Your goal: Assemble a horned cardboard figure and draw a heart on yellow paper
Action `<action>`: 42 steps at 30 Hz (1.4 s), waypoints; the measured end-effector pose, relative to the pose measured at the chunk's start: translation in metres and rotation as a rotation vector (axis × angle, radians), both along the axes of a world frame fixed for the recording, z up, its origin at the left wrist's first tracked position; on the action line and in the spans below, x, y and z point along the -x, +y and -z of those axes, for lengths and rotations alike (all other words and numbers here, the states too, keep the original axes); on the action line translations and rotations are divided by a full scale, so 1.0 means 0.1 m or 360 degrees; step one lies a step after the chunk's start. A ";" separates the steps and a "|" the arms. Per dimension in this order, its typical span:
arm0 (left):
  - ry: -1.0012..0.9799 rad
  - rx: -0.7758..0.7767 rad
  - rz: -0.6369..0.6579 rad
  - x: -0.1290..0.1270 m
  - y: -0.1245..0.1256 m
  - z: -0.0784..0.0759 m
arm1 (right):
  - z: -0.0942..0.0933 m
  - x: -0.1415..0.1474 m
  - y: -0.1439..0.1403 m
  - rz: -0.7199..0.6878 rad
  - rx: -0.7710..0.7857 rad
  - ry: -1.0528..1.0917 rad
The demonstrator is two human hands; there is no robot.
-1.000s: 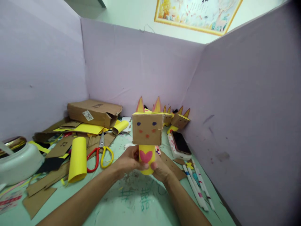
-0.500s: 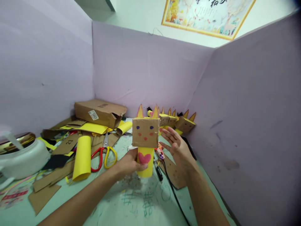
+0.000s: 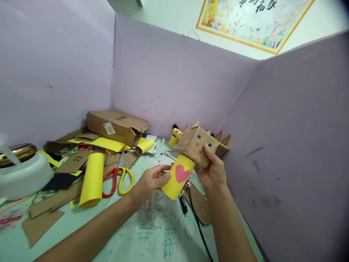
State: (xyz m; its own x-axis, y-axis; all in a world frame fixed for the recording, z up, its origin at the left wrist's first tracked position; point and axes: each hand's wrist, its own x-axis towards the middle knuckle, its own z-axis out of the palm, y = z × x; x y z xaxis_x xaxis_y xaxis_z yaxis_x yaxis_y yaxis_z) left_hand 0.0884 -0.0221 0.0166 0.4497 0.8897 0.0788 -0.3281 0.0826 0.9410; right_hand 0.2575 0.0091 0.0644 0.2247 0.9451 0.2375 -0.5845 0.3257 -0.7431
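A cardboard doll [image 3: 182,174] tilts to the right above the table, with a box head [image 3: 198,143] on a yellow paper tube. Blue eyes, red dots and a pink heart mark its front. My right hand [image 3: 215,169] grips the head from its right side, thumb on the face. At the tube's left edge, my left hand [image 3: 151,180] has its thumb and fingers closed on the paper. The tips of the yellow horns show behind the head. More horned cardboard dolls [image 3: 223,143] stand behind, mostly hidden by the held one and my right hand.
Scissors [image 3: 121,163] with red and yellow handles lie left of my hands, beside a yellow tube [image 3: 92,180]. A cardboard box [image 3: 117,127] and scraps fill the back left. A white pot [image 3: 27,176] stands far left. A black cord [image 3: 200,229] crosses the table; lilac panels [image 3: 185,80] surround it.
My right hand, open and apart before, now grips the doll's head. The doll has moved right and tipped from upright. My left hand has shifted to the tube's left edge.
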 end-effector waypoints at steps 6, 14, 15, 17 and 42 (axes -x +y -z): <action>-0.0352 -0.0118 -0.0022 0.07 0.06 0.10 | -0.01 -0.02 0.03 0.0015 0.0044 0.0119; -0.0075 -0.0260 -0.0102 0.03 0.14 0.25 | 0.06 0.06 0.01 0.0088 0.0034 0.0045; -0.0023 -0.0273 -0.0150 0.02 0.14 0.25 | 0.05 0.08 0.01 0.0084 0.0064 0.0059; 0.0062 -0.0308 -0.0250 -0.02 0.13 0.27 | 0.04 0.10 0.00 0.0059 0.0117 0.0095; 0.0195 0.0264 0.0261 0.02 0.19 0.39 | 0.07 0.24 -0.07 0.0129 -0.0074 -0.0286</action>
